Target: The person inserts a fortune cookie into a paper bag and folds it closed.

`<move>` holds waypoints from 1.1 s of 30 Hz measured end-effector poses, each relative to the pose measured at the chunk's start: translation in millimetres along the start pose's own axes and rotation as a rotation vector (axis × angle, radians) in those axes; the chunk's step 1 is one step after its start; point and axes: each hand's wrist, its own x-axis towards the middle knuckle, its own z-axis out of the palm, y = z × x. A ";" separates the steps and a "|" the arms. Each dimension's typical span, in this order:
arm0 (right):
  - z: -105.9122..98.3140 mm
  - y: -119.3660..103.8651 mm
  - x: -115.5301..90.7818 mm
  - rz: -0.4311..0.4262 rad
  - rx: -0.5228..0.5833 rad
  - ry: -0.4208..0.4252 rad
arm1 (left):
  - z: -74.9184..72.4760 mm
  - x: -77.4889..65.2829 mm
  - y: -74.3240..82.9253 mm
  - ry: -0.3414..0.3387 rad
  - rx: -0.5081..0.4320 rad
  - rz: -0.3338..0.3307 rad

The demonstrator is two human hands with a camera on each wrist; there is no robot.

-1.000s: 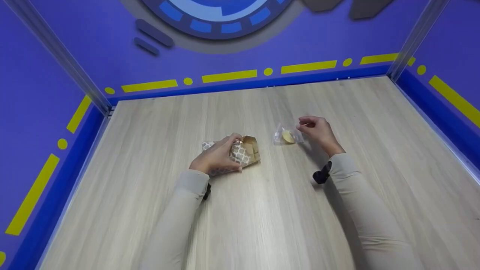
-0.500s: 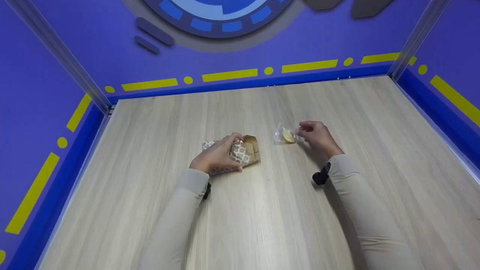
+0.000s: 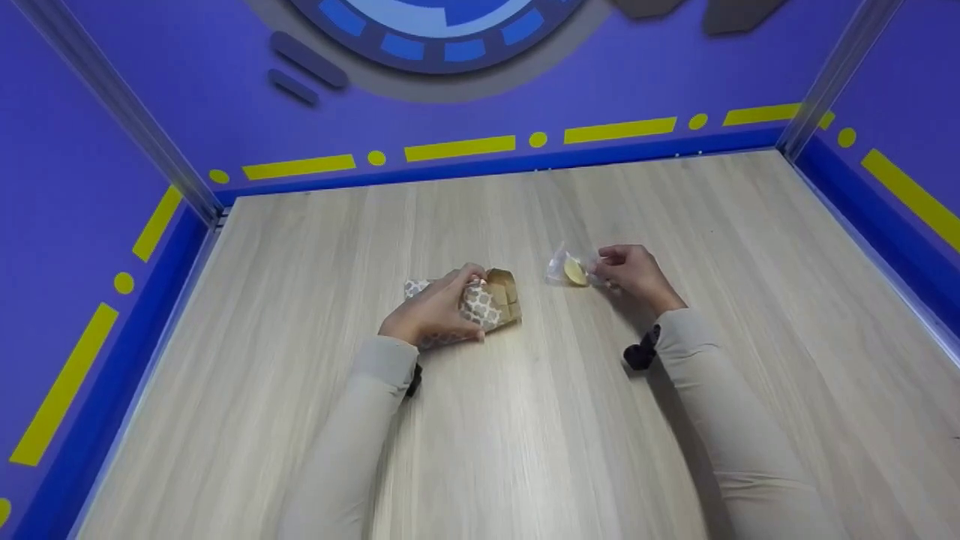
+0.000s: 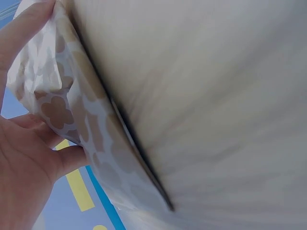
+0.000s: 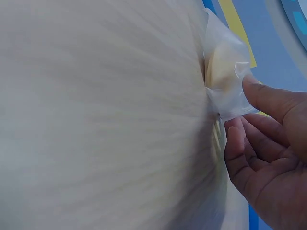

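A paper bag [image 3: 481, 307] with a white and tan pattern lies on the table, its brown-lined mouth facing right. My left hand [image 3: 439, 311] grips it from above, thumb on the near side and fingers on the far side; in the left wrist view the patterned paper [image 4: 57, 112] is creased under the fingers. To the right of it is a small clear plastic packet [image 3: 559, 268] with a pale yellow, rounded piece inside, its exact kind unclear. My right hand [image 3: 636, 277] pinches the packet's right edge. The right wrist view shows the thumb against the crimped plastic [image 5: 229, 106].
Both things are on a light wood-grain table [image 3: 480, 450]. A blue-purple wall [image 3: 465, 112] with yellow dashes stands behind, and side walls close off left and right. A black wrist device [image 3: 641, 354] sits under the right cuff.
My right hand has come down onto the packet's right edge and taken hold of it; the packet has tilted slightly. My left hand and the paper bag have stayed in place.
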 end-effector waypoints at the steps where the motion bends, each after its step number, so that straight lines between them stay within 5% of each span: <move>1: 0.1 0.4 0.3 0.001 0.008 -0.001 | -0.1 0.1 -0.2 -0.001 0.001 0.006; 33: 1.6 -3.2 -1.1 -0.007 0.040 0.036 | -0.7 0.8 0.0 -0.008 0.006 0.023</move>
